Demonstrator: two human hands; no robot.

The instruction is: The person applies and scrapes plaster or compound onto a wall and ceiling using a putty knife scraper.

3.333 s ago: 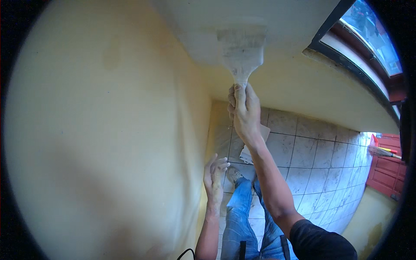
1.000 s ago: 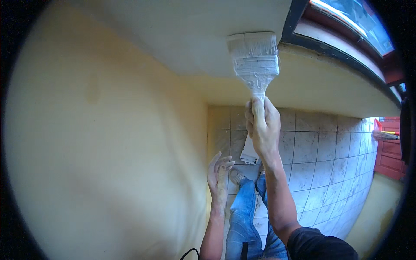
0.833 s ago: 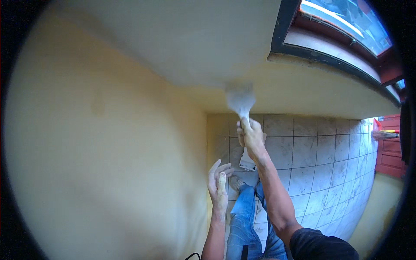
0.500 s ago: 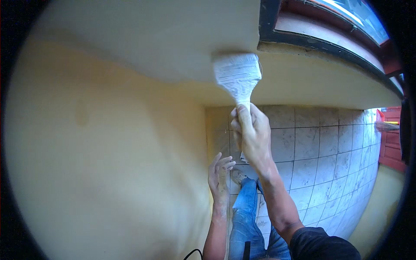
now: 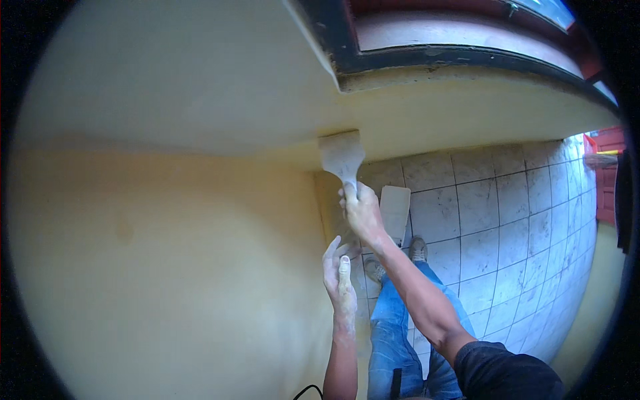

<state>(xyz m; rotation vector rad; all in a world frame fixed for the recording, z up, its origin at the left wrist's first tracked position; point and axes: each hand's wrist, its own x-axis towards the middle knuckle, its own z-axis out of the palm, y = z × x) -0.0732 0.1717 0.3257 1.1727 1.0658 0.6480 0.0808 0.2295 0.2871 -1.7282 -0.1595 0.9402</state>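
Note:
A wide putty knife is gripped by its handle in my right hand. Its pale, smeared blade points away from me, with the straight edge at the wall below the window frame's corner. Close to the left-hand yellow wall, my left hand is raised with the thumb up and fingers apart, holding nothing. Whitish dust or paste coats both hands.
A dark window frame juts above the wall. An off-white oblong piece lies on the tiled floor by my feet. Far right are a red door and a broom.
My right hand has moved left and lower in view with the putty knife. The blade showed a thick white coat before; now its face looks thinner coated. The view has shifted.

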